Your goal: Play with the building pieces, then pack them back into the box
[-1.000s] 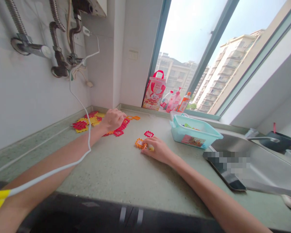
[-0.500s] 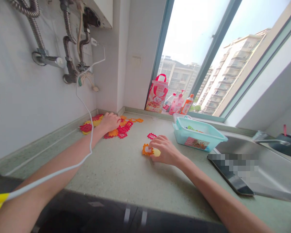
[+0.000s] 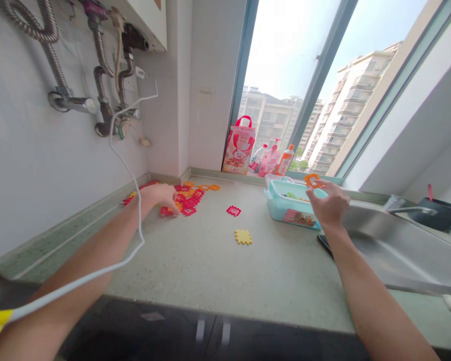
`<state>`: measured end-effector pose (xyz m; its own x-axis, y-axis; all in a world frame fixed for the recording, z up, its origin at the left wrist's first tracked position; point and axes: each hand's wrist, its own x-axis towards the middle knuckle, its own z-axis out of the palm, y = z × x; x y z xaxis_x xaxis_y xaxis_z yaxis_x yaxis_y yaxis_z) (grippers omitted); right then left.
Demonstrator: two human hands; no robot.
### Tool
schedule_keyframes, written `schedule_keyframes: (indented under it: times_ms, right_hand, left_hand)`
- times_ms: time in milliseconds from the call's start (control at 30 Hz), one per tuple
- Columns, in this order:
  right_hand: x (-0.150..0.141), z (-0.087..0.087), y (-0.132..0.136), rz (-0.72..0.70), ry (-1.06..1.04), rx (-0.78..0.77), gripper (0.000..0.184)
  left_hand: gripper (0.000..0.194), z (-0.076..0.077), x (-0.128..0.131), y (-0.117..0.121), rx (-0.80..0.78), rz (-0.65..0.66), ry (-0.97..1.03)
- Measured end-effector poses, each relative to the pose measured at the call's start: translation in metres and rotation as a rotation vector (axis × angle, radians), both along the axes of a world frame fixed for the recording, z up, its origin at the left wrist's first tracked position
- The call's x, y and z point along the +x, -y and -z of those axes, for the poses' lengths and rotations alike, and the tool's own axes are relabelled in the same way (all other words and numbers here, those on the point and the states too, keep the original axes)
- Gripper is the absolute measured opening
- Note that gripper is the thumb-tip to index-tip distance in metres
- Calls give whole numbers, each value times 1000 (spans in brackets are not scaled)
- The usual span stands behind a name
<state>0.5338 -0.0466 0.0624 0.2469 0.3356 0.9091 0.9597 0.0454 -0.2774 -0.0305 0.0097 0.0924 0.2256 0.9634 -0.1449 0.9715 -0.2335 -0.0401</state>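
Note:
My right hand (image 3: 328, 204) is raised over the near edge of a light blue plastic tub (image 3: 285, 210) and pinches an orange puzzle piece (image 3: 312, 180) between its fingertips. My left hand (image 3: 160, 196) rests on a flat patch of joined red, orange and yellow pieces (image 3: 190, 196) near the back wall, fingers bent down onto them. A loose yellow piece (image 3: 243, 236) and a loose red piece (image 3: 233, 210) lie on the counter between my hands.
A white cable (image 3: 133, 180) hangs from wall pipes (image 3: 101, 95) across my left forearm. A red gift bag (image 3: 239, 148) and bottles (image 3: 273, 159) stand on the window ledge. A steel sink (image 3: 398, 245) with a tap (image 3: 409, 208) lies to the right.
My right hand lifted the orange piece off the counter and carried it right, above the tub, leaving the yellow piece behind. My left hand slid slightly along the joined pieces.

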Motion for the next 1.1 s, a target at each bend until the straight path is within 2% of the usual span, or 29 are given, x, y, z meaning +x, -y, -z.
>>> schedule_keyframes:
  times_ms: [100,200,267,333,467,567,667,733,800,867,967,1100]
  right_hand:
    - [-8,5,-1,45,46,-149,37]
    - [-41,7,2,-37,164,-109,34]
    - [-73,9,8,-192,268,-97,29]
    - [-107,13,17,-431,394,-149,26]
    - [-170,29,39,-864,571,-399,27]
    - [-198,41,49,-1017,584,-571,29]
    - [-208,47,51,-1061,556,-661,20]
    - [-208,47,51,-1072,538,-676,11]
    - [-205,45,50,-1076,528,-678,8]
    - [-203,45,50,-1075,523,-687,11]
    - [-201,47,49,-1082,510,-700,16]
    - [-196,48,48,-1097,487,-711,12]
  left_hand:
    - [45,2,0,0,-20,18,-5]
    - [41,-1,1,3,8,33,-23]
    - [42,-2,9,7,63,82,32]
    - [46,2,24,14,85,212,159]
    - [54,25,77,40,-82,503,359]
    - [59,44,108,54,-125,610,418]
    - [70,51,108,47,-61,660,473]
    - [67,52,94,32,79,675,504]
    - [62,56,76,14,277,605,497]
    - [66,62,62,0,403,459,424]
    - [71,72,53,-10,373,352,299]
    - [59,71,58,-8,361,404,268]
